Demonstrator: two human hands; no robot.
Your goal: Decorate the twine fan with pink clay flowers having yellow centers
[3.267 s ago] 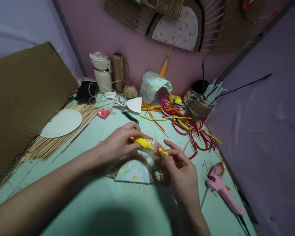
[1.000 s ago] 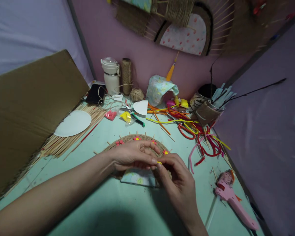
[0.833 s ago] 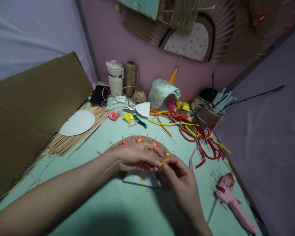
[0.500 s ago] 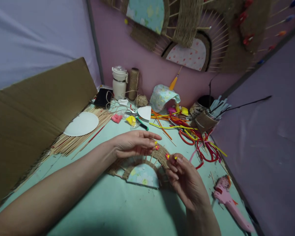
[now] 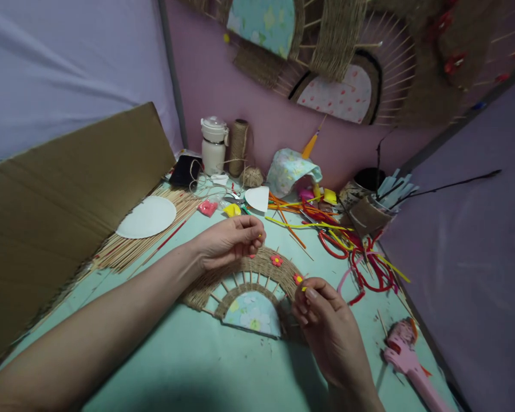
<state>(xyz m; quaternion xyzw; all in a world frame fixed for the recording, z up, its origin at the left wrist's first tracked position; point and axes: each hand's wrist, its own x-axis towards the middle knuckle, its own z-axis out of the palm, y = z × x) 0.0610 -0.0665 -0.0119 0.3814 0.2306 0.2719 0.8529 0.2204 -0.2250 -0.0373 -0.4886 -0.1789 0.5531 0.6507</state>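
Observation:
My left hand [image 5: 234, 240] is closed in a pinch over the upper left of a woven twine fan [image 5: 206, 280], with a speck of yellow clay [image 5: 260, 236] at its fingertips. Between thumb and forefinger of my right hand [image 5: 328, 320] is another small bit of yellow clay [image 5: 304, 289], just beside the fan's right edge. The fan lies flat, with sticks radiating from a half-round floral cloth centre [image 5: 253, 315]. On its twine band sit a red flower with a yellow middle [image 5: 276, 261] and a second such flower [image 5: 298, 279]; more red shows partly behind my left hand.
A pink glue gun [image 5: 405, 355] lies at the right. Behind are red-handled scissors [image 5: 332, 246], coloured pipe cleaners [image 5: 287, 220], clay packets [image 5: 207, 208], a white jar [image 5: 213, 149] and a twine spool [image 5: 239, 147]. Thin sticks [image 5: 120, 252] and a cardboard panel [image 5: 77, 189] occupy the left.
My left hand has drawn back left and up from the fan, its fingers curling into a pinch, uncovering the flower on the band. My right hand has shifted slightly lower, still pinching yellow clay.

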